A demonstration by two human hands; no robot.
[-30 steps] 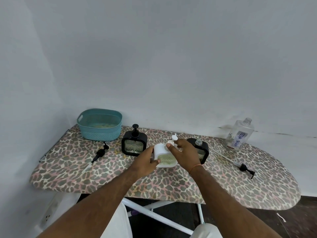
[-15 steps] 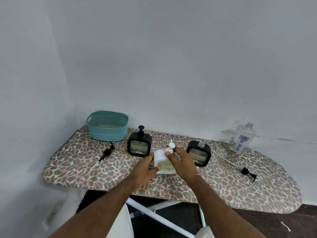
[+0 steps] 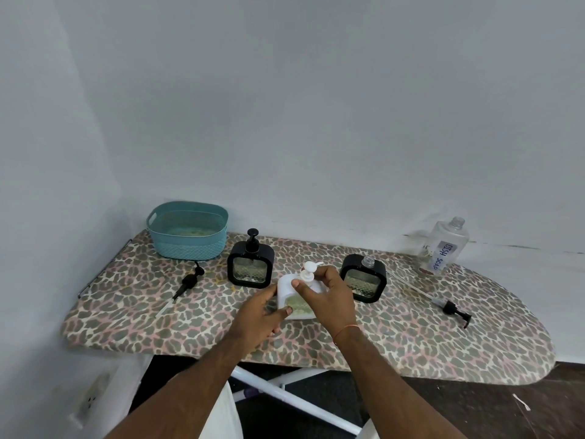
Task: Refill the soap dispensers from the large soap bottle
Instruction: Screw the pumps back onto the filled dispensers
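A white soap dispenser (image 3: pixel 286 288) stands at the middle of the leopard-print ironing board (image 3: pixel 411 337). My left hand (image 3: pixel 261 312) grips its left side. My right hand (image 3: pixel 326 294) pinches its white pump head (image 3: pixel 308 271) at the collar. A black dispenser (image 3: pixel 250 264) with its pump fitted stands to the left. A second black dispenser (image 3: pixel 363 282) with an open neck stands to the right. The large clear bottle (image 3: pixel 443 248), labelled dish soap and uncapped, stands at the back right by the wall.
A teal basket (image 3: pixel 187 231) sits at the back left corner. One loose black pump (image 3: pixel 186 283) lies left of the dispensers. Another loose pump (image 3: pixel 449 307) with a long tube lies on the right. The board's white legs (image 3: pixel 285 391) show below.
The view has shifted, so everything sits lower and further right. Both hands stay on the white dispenser; the right hand's fingers have turned a little round the pump collar.
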